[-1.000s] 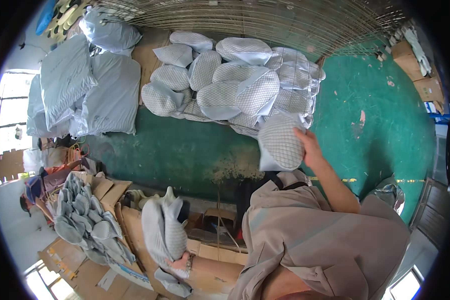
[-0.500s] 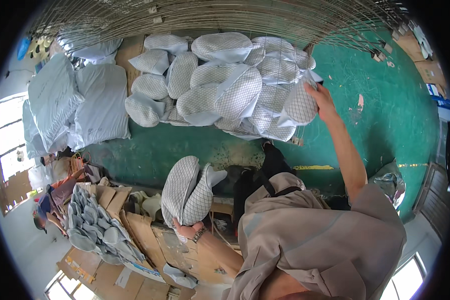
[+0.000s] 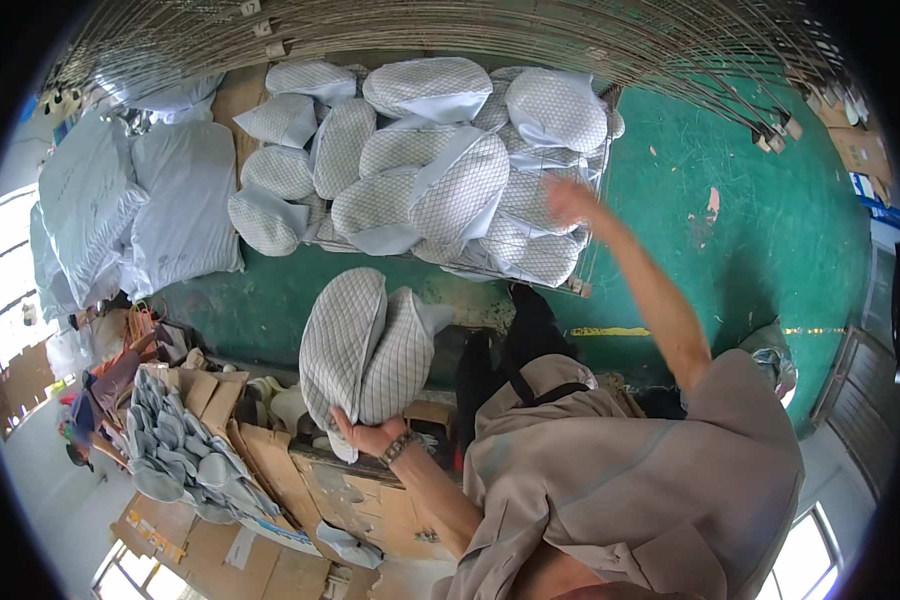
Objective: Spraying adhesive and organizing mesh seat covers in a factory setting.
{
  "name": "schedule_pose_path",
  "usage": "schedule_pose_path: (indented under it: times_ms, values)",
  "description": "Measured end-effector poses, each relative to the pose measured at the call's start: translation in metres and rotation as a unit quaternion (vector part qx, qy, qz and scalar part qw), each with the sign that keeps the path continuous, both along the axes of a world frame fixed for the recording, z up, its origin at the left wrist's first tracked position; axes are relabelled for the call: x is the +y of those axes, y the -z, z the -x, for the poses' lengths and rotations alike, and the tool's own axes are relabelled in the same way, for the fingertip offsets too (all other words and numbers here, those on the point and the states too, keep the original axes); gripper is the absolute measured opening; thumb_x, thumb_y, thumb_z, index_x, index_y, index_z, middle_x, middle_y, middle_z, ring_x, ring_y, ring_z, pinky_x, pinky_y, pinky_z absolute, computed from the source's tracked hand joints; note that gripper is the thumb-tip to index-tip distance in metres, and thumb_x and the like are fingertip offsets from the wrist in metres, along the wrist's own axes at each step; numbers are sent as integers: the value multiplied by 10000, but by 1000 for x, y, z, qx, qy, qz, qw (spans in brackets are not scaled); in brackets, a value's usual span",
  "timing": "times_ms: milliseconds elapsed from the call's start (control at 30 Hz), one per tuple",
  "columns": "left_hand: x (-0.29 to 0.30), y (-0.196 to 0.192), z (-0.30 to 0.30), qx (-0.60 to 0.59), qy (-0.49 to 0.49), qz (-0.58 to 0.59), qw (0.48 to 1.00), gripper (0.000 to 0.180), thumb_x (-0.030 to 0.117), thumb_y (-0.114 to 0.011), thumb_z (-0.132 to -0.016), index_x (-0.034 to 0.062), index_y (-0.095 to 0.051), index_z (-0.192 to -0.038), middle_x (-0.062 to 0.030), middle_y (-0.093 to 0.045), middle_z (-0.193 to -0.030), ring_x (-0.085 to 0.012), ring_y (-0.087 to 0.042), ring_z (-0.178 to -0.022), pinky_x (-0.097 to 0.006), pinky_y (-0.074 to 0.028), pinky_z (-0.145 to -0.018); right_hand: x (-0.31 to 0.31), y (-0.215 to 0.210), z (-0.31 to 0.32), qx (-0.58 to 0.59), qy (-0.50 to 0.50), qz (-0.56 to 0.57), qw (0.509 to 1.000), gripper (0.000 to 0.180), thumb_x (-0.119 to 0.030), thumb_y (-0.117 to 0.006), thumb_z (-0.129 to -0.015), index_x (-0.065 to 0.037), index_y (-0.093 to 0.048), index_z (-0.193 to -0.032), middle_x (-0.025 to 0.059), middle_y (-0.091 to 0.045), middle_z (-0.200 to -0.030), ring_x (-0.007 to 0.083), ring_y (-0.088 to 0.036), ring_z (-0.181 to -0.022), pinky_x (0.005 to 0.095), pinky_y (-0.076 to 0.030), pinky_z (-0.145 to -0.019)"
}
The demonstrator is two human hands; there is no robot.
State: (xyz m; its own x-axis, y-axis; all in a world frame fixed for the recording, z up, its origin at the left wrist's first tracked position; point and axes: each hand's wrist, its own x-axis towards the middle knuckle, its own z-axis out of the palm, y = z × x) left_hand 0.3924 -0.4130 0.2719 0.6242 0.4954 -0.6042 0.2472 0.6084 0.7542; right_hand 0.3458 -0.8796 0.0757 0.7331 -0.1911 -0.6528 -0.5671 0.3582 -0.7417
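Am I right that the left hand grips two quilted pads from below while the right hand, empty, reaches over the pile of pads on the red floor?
Not quite: the floor is green, not red, as the head view shows. The rest holds: the left hand grips two quilted pads from below, and the right hand, blurred but apparently empty, reaches over the pile of pads.

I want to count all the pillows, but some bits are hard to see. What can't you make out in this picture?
- Right hand, head view: blurred by motion, so its fingers and grip are unclear.
- Pile of quilted cushions: upper ones cover the lower ones, so no full count.
- Left hand: its palm is hidden behind the quilted pieces it holds.
- Grey stack at lower left: too small and bent by the lens to tell apart.
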Motion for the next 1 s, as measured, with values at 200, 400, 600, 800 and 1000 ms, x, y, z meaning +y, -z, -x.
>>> schedule_pose_path:
  times_ms: [200, 400, 600, 800, 1000]
  values:
    - [-82, 32, 0, -59, 84, 34, 994, 536, 338, -539, -964, 28, -492, -1399, -153, -507, -1439, -344, -507, -1287, -502, -420, -1067, 206, -121, -10, 21, 45, -411, 910, 626, -466, -694, -890, 1, -539, -1276, 142, -642, -1183, 249, -662, -978, 417, -572, -791]
    - [-118, 24, 7, -53, 144, -66, 986, 555, 293, -592, -943, -36, -485, -1378, -168, -496, -1431, -317, -482, -1301, -461, -379, -1092, 175, -129, -36, 20, 184, -252, 950, 442, -97, -713, -797, 20, -587, -1204, 110, -680, -1061, 201, -666, -929, 351, -543, -815]
    - [-196, 5, 33, -82, 212, -38, 973, 554, 183, -640, -944, -13, -412, -1409, -162, -550, -1342, -239, -552, -1178, -386, -470, -973, 68, -169, -19, 4, 178, -144, 974, 822, -236, -880, -678, 84, -452, -1303, 167, -639, -1158, 284, -625, -1070, 401, -483, -970]
    - [-225, 93, 114, 105, 585, 106, 797, 460, 159, -666, -929, -25, -504, -1318, -144, -649, -1172, -197, -654, -998, -309, -540, -880, -68, -85, 10, 60, -3, 90, 994, 873, -301, -862, -692, 67, -455, -1371, 181, -612, -1255, 267, -601, -1126, 371, -463, -996]
    - [-270, 139, 101, -34, 862, -149, 484, 451, 270, -733, -836, 25, -603, -1192, -144, -703, -1012, -228, -692, -891, -348, -554, -794, -117, 92, 61, 343, -176, 510, 769, 1061, -613, -772, -705, 46, -389, -1444, 256, -501, -1411, 359, -518, -1282, 412, -435, -1048]
